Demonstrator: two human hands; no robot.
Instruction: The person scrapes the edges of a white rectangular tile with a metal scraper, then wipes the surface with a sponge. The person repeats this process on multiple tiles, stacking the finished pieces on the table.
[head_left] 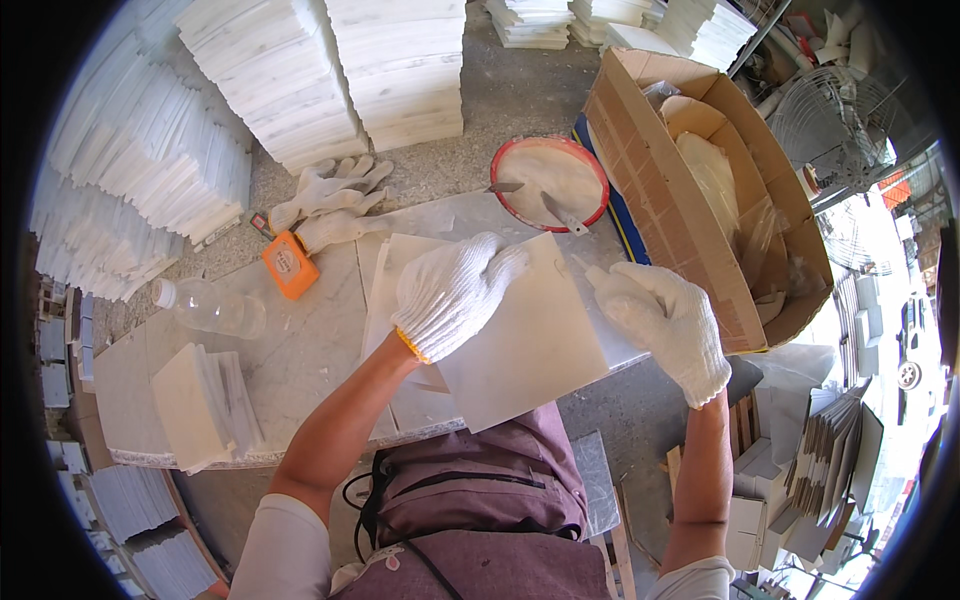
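My left hand (pixel 458 292), in a white knit glove with a yellow cuff edge, rests over a flat white tile (pixel 545 345). Its fingers reach to the right across the surface. The tile lies at an angle and overhangs the table's near edge, with other white tiles (pixel 383 300) under its left side. To the right of the tile my right hand (pixel 668 325), also gloved, hovers apart from it. Those fingers are curled, and a thin pale tip (pixel 590 268) sticks out toward the tile; what it belongs to cannot be made out.
A red-rimmed bowl (pixel 545 165) of pale powder holds metal blades, beside a big cardboard box (pixel 690 200). Leftward are spare gloves (pixel 330 205), an orange tape measure (pixel 290 263), a clear bottle (pixel 215 307) and small tiles (pixel 205 405). Tall white stacks (pixel 400 75) stand behind.
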